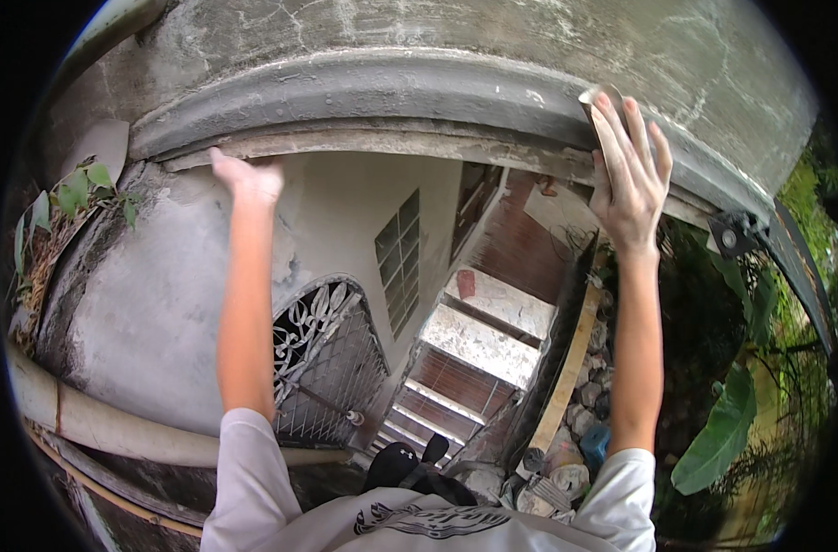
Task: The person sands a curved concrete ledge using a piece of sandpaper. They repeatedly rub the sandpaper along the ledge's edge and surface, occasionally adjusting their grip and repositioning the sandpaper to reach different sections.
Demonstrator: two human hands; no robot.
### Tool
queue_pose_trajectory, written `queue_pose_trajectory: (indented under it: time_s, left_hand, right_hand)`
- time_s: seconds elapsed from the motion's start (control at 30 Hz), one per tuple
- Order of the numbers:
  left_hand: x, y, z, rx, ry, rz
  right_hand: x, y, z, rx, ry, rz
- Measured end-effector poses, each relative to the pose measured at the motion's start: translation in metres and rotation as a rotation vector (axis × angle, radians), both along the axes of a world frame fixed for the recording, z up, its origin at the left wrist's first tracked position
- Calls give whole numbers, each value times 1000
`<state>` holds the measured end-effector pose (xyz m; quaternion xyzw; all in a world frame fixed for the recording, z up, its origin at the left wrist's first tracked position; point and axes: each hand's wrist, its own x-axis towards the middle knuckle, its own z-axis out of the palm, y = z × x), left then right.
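Note:
My right hand (629, 189) is raised to the grey moulded ledge (382, 92), its fingers long and pressed over a thin, curled, pale metallic-looking sheet (585, 96). Whether that sheet is a scraper or sandpaper I cannot make out. Both the sheet and the fingertips lie against the ledge's face near its right end. Farther left, my left hand (250, 177) touches the ledge's rough lower edge. Its palm and one digit show there, while the other fingers are out of sight behind that edge. White dust covers parts of both hands.
Far below are steps (483, 345) with white and reddish-brown surfaces. An arched metal gate (331, 368) and a gridded window (398, 262) sit along the pale wall (152, 304). Pipes (115, 419) run at lower left; stones (584, 396) and a large leaf (718, 437) lie right.

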<state>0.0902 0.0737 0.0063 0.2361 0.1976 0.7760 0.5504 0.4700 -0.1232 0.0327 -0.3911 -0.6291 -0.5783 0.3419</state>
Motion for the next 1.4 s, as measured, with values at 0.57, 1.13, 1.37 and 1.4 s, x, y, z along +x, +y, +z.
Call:
queue_pose_trajectory:
  time_s: [0.57, 1.13, 1.37, 1.4]
  left_hand:
    - [29, -16, 72, 1012, 1330, 1352]
    - [27, -1, 48, 1131, 1184, 1411]
    - [25, 11, 37, 1040, 1157, 1463]
    - [23, 13, 36, 1055, 1149, 1464]
  right_hand:
    - [81, 4, -18, 455, 471, -83]
    - [73, 0, -22, 129, 300, -150]
    - [86, -36, 4, 394, 722, -440]
    - [80, -30, 5, 387, 770, -350]
